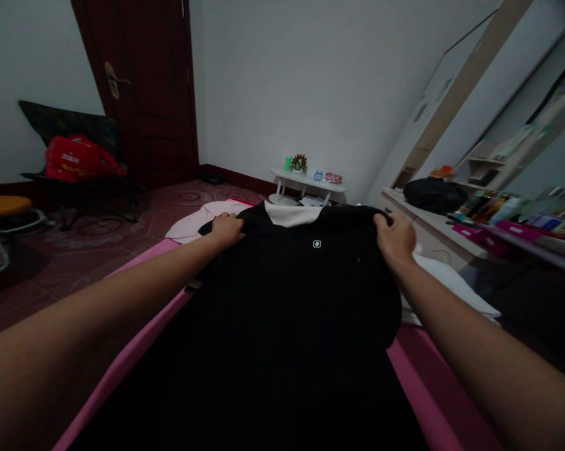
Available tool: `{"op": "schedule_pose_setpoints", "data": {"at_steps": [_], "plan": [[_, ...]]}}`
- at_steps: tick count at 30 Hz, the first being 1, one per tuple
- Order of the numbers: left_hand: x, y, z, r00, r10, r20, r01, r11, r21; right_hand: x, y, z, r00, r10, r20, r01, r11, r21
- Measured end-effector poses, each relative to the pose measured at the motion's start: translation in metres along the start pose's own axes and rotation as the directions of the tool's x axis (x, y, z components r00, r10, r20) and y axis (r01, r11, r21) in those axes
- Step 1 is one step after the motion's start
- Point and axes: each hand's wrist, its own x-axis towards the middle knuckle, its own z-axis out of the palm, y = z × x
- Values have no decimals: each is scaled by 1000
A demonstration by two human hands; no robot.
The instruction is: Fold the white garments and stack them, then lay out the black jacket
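A black shirt with a small white chest logo is spread out in front of me, its neck facing away. White cloth shows inside the neck opening. My left hand is closed on the shirt's left shoulder. At the opposite shoulder, my right hand pinches the fabric between thumb and fingers. Beneath the shirt lies a pink surface. A pale pink folded cloth rests past my left hand, and white folded cloth lies beside my right forearm.
A small white table with little items stands by the far wall. On the left, a folding chair holds a red bag near a dark door. To the right, a cluttered desk carries a black bag and bottles.
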Motion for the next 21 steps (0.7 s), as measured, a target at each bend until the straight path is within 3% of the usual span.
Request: {"op": "schedule_pose_setpoints", "data": {"at_steps": [2,3,5,7,9,10,13,17,19,21], "plan": [[-2,0,1,1000,21,0,-21,1000,-8,22,-2,-12,998,-52,-26,51,998,-33],[-2,0,1,1000,26,-8,-26,1000,-16,31,0,-15,996,-82,21,83,994,-77],[-3,-1,1,1000,7,-29,-8,999,-45,42,10,-15,959,-107,263,163,966,-202],[-2,-4,2,999,-38,-36,35,995,-90,43,25,-11,844,-56,533,248,922,-296],[1,-8,4,997,-73,-27,69,989,-129,36,40,-6,715,11,699,309,892,-330],[2,-11,5,997,-80,-20,76,987,-139,32,46,-5,677,30,735,321,887,-332],[10,-20,3,997,-76,5,75,984,-158,22,52,-7,634,56,771,293,906,-306],[31,-40,-24,995,-95,-22,90,978,-190,33,42,-20,664,89,743,160,953,-257],[46,-51,-44,969,-186,-165,136,951,-278,45,34,-24,741,81,667,124,959,-255],[59,-58,-61,907,-271,-323,127,905,-405,52,26,-22,858,57,510,89,963,-256]]}}
